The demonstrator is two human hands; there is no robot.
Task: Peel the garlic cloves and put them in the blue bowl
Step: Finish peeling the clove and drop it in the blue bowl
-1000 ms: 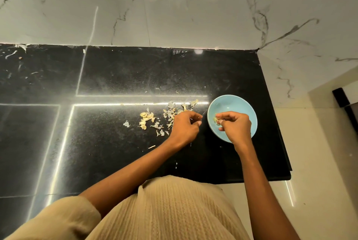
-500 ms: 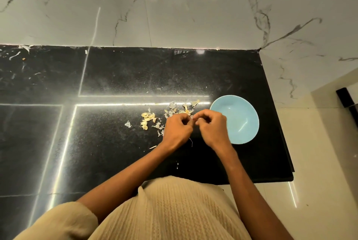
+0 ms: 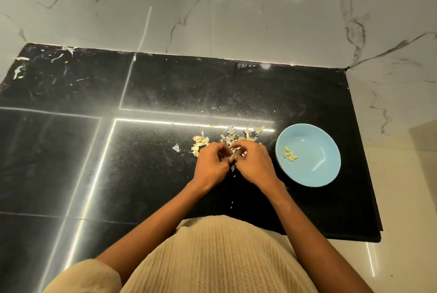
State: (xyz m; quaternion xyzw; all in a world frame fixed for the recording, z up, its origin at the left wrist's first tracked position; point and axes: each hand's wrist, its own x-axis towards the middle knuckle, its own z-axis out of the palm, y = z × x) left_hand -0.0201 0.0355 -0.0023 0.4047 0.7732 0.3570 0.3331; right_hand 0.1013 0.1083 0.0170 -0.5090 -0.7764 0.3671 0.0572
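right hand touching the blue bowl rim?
Apart. Head view shows a strip of black counter between the right hand and the blue bowl rim.

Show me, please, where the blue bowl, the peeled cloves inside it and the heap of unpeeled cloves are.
blue bowl (image 3: 319, 169): head view, bare inner wall near the front rim.
peeled cloves (image 3: 290, 153): head view, middle of the small cluster.
unpeeled cloves (image 3: 199, 143): head view, centre of the heap.

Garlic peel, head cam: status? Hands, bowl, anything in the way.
Left hand and right hand together over the skins, pinching something small, likely a clove. Blue bowl holds a few peeled cloves. Unpeeled cloves wait left. Nothing blocking.
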